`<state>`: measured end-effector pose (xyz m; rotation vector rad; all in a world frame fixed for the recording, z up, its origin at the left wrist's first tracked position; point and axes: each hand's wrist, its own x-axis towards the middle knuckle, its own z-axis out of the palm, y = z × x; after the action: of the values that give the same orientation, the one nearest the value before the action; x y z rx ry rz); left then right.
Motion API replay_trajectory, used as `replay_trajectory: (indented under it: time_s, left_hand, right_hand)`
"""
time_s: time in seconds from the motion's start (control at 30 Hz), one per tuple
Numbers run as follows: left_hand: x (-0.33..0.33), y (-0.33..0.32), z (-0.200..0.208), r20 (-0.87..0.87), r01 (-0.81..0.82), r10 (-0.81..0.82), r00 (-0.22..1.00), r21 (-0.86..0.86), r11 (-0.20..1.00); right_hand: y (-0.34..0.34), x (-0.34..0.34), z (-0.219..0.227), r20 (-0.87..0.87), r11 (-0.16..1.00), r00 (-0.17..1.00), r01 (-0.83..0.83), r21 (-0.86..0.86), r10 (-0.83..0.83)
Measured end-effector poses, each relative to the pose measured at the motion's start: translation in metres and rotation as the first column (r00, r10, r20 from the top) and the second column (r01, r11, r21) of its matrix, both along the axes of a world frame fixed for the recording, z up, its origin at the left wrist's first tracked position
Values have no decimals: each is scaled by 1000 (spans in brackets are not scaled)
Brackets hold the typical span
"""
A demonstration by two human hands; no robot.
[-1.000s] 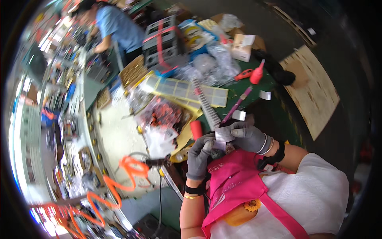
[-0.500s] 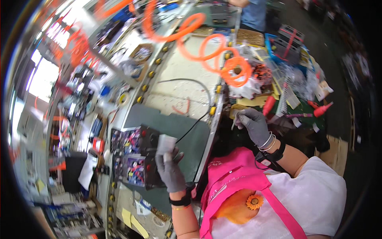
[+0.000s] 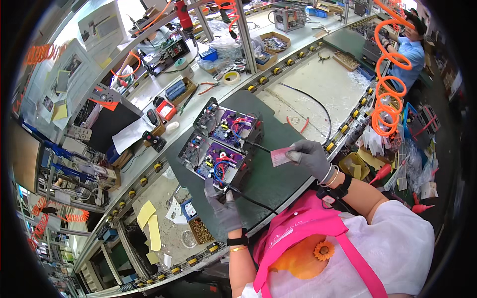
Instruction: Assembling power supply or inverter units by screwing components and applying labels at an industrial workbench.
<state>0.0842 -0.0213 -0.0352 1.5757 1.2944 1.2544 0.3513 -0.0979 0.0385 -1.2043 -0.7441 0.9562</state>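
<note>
Two open-topped electronic units with purple circuit boards and coloured wires lie side by side on a dark green board. My left hand, in a grey glove, is at the near corner of the nearer unit. Its fingers are apart, and the fingertips appear to touch the casing beside a black cable. To the right, my gloved right hand pinches a small pinkish paper label between thumb and fingers. That label is close to the farther unit and its cable.
A roller conveyor track runs alongside the green board. An orange coiled hose hangs at the right. Yellow paper strips and a box of small brass-coloured parts lie at the lower left. A co-worker stands at the far right.
My view has swung left toward the units. The pale slip in my left hand has gone from it, and that hand is now at the nearer unit. My right hand has come in over the board with a label.
</note>
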Motion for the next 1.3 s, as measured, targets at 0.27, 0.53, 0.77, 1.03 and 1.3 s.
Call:
replay_trajectory:
  time_s: [0.27, 0.53, 0.77, 1.03, 1.3]
  left_hand:
    - [28, 14, 35, -496, -12, 59, 867, 96, 995]
    - [93, 177, -36, 10, 122, -129, 992, 256, 959]
    - [-12, 180, 27, 325, 38, -26, 945, -31, 999]
    - [-53, 214, 54, 342, -216, 204, 917, -3, 976]
    - [-64, 219, 61, 376, -138, 170, 911, -113, 984]
  right_hand:
    - [32, 34, -11, 24, 993, 994, -104, 61, 102]
    - [64, 61, -23, 78, 979, 976, -203, -12, 204]
    - [94, 57, -10, 330, 993, 942, -94, 75, 65]
    - [192, -53, 24, 296, 963, 931, -251, 94, 214]
    - [257, -123, 14, 371, 862, 802, -507, 9, 468]
